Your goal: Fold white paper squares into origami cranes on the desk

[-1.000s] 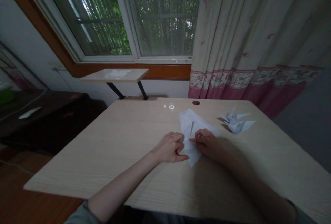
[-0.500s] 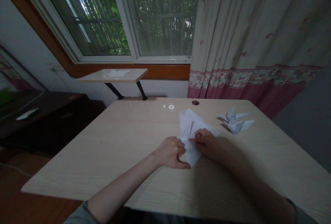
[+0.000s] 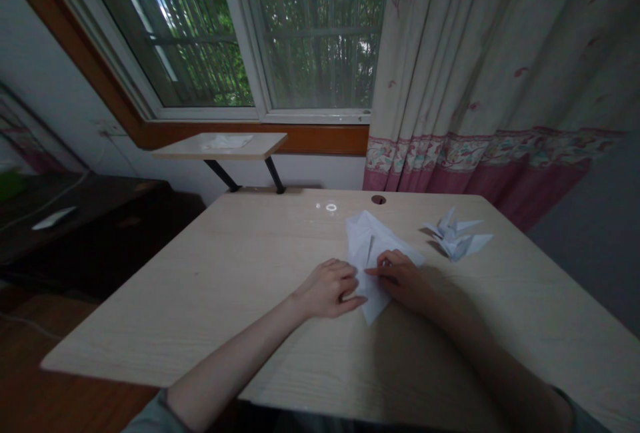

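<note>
We see the white paper (image 3: 373, 253) between both hands on the table (image 3: 200, 300): left hand (image 3: 327, 290) curls fingers against it, right hand (image 3: 400, 280) has fingertips on top, grip unclear.

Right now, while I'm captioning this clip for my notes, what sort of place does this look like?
Likely a room in a home, perhaps a study or bedroom: a pale wood-grain desk, long cream curtains with a pink floral border, and a white-framed window looking onto green trees.
</note>
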A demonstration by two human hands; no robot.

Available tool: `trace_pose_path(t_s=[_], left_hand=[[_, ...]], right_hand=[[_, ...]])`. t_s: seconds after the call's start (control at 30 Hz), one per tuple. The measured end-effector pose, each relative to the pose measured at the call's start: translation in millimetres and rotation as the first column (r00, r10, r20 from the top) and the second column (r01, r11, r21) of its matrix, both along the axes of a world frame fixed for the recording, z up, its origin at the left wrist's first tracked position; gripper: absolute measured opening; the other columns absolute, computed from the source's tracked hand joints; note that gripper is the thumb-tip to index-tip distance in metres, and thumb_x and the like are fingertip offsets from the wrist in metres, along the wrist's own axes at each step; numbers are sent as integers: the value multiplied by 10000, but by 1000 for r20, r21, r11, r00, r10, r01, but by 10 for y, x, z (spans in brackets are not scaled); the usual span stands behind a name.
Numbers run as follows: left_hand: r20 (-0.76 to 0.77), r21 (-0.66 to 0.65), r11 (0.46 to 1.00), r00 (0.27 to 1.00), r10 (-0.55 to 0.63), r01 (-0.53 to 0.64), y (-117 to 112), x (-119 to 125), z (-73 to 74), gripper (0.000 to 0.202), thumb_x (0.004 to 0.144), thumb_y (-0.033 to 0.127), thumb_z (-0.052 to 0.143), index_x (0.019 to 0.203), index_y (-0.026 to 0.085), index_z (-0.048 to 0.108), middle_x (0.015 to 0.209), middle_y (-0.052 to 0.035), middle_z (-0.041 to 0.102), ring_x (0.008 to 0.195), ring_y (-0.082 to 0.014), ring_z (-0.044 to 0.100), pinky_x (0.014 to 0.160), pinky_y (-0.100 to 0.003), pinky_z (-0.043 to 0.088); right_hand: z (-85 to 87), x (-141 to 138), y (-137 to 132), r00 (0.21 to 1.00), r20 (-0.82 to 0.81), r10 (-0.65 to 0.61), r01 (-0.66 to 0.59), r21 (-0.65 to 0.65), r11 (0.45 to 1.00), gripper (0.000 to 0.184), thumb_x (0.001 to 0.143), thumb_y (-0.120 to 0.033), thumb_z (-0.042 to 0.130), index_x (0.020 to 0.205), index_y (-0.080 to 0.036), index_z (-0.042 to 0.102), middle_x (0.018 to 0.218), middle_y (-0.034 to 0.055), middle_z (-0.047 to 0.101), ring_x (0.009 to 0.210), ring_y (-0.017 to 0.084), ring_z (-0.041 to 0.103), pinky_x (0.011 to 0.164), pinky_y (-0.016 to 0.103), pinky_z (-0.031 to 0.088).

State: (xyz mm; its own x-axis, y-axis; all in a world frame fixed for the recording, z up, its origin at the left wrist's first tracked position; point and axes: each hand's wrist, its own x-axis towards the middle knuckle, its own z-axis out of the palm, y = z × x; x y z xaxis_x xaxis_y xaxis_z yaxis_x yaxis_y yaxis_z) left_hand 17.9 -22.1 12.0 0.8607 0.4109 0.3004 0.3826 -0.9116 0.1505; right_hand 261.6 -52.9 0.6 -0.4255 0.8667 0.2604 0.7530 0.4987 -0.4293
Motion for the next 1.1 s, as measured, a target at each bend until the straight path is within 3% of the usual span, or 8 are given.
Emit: trace_pose_path(t_s=[0.13, 0.27, 0.53, 0.83, 1.1], left_hand=[[213, -86, 996, 976, 37, -19, 69, -46, -3, 159, 952, 259, 529, 864, 180, 636, 1013, -74, 657, 952, -195, 615, 847, -322, 503], [304, -168, 984, 953, 0, 53, 117, -60, -38, 171, 941, 158, 482, 891, 164, 646, 1003, -75, 666, 932, -173, 640, 820, -285, 534], [277, -203, 978, 961, 6, 52, 142, -74, -57, 180, 923, 123, 489, 909, 162, 664, 1005, -71, 692, 929, -170, 667, 845, -284, 549], [294, -208, 975, 956, -10, 74, 149, -89, -37, 189, 917, 118, 482, 913, 164, 665, 1001, -66, 699, 917, -165, 672, 830, -283, 555], [346, -75, 992, 936, -67, 99, 139, -122, -8, 179, 911, 111, 499, 939, 157, 669, 1013, -83, 702, 926, -170, 668, 807, -285, 561]], right_hand=[[-48, -4, 20, 1000, -5, 6, -5, 23, 1000, 368, 848, -26, 551, 1034, -259, 768, 965, 57, 624, 935, 200, 558, 875, 348, 470], [-73, -15, 30, 1000, 16, 4, -5, 58, 998, 364, 851, -28, 559, 1024, -261, 778, 946, 63, 626, 910, 204, 564, 851, 345, 473], [-27, -51, 3, 1000, 1, -6, 6, 67, 998, 360, 836, -30, 556, 1010, -255, 775, 940, 67, 634, 914, 211, 574, 858, 343, 490], [-150, -31, 30, 999, -37, -25, 29, 112, 993, 377, 811, -6, 503, 998, -220, 751, 951, 70, 663, 915, 207, 606, 843, 355, 518], [-246, 16, 57, 993, -92, -69, 88, 221, 971, 393, 809, -3, 479, 994, -240, 733, 1017, 64, 683, 983, 202, 629, 889, 369, 532]])
